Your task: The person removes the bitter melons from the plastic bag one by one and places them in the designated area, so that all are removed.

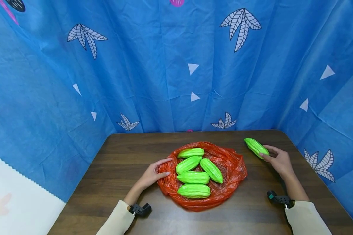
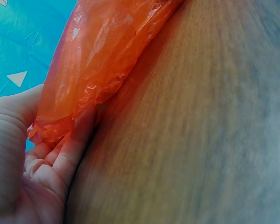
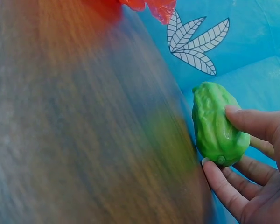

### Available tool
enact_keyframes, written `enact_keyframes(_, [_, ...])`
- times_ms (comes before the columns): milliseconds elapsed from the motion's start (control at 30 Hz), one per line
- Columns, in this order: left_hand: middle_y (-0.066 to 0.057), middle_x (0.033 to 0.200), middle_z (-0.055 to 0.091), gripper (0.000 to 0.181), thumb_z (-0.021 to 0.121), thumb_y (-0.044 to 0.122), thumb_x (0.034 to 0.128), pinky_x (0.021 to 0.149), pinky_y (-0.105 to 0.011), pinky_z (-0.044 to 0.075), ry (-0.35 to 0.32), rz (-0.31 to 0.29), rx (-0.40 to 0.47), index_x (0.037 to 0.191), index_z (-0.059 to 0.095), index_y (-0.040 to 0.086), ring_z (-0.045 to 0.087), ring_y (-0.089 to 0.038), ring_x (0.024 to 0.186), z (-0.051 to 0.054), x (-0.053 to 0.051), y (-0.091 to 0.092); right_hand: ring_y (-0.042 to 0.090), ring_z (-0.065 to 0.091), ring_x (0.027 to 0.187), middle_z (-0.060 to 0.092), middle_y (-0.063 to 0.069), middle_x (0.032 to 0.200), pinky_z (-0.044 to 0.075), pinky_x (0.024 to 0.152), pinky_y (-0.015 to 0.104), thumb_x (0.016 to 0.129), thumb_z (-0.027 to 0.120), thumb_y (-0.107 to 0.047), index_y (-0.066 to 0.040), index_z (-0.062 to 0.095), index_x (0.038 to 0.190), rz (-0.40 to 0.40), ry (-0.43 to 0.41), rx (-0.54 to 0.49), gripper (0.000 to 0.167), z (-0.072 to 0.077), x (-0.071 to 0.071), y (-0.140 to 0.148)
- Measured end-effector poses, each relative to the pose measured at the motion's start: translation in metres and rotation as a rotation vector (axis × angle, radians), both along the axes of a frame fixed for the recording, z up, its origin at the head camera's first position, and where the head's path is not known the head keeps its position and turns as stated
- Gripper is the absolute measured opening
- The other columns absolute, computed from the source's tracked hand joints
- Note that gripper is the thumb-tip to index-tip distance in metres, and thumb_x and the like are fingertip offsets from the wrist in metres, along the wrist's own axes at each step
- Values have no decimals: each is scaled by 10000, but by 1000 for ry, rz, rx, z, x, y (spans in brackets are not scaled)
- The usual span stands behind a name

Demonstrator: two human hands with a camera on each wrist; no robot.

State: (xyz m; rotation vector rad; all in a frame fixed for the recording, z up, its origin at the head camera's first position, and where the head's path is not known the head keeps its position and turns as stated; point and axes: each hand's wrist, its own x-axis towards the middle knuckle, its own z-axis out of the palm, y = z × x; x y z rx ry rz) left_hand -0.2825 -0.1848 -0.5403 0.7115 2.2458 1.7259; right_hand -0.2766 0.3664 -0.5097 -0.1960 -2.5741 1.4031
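Note:
A red plastic bag [image 1: 236, 169] lies spread open on the table, with several green bitter melons [image 1: 194, 191] inside it. At its left edge, my left hand [image 1: 151, 174] holds the rim; the left wrist view has the bag's edge [image 2: 88, 60] between the thumb and fingers of that hand [image 2: 37, 172]. Right of the bag, my right hand [image 1: 279, 160] grips the near end of another green bitter melon [image 1: 255, 147]. In the right wrist view, thumb and fingers of the hand [image 3: 256, 158] hold this melon [image 3: 217, 123] from either side.
The brown wooden table [image 1: 120, 153] ends at a blue patterned curtain [image 1: 176, 65] along its back and sides. A white cloth [image 1: 20, 192] with a scalloped edge hangs at the left.

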Motion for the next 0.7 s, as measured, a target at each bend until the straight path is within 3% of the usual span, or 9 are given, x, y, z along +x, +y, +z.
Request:
enact_keyframes(467, [-103, 1485, 503, 535, 700, 174, 978, 821, -384, 607, -17, 8, -11, 1477, 536, 274, 717, -243, 996, 0, -1, 0, 403, 552, 1167, 488, 355, 1423, 525, 656, 98, 991, 658, -386, 68, 475, 1462, -27, 6, 12, 679, -2, -1, 1])
enact_keyframes(667, [-126, 1477, 508, 539, 701, 151, 974, 819, -368, 607, -15, 7, -4, 1480, 535, 234, 712, -246, 1000, -1, -1, 0, 376, 570, 1138, 495, 354, 1415, 532, 653, 106, 991, 659, -379, 70, 486, 1453, -35, 8, 20, 667, -3, -2, 1])
enact_keyframes(700, [-126, 1482, 504, 541, 701, 148, 973, 822, -366, 606, -14, 7, -3, 1481, 534, 231, 710, -247, 1008, -1, -1, 0, 298, 604, 1087, 498, 353, 1413, 533, 652, 108, 990, 661, -380, 68, 489, 1451, -35, 8, 23, 666, -3, -1, 1])
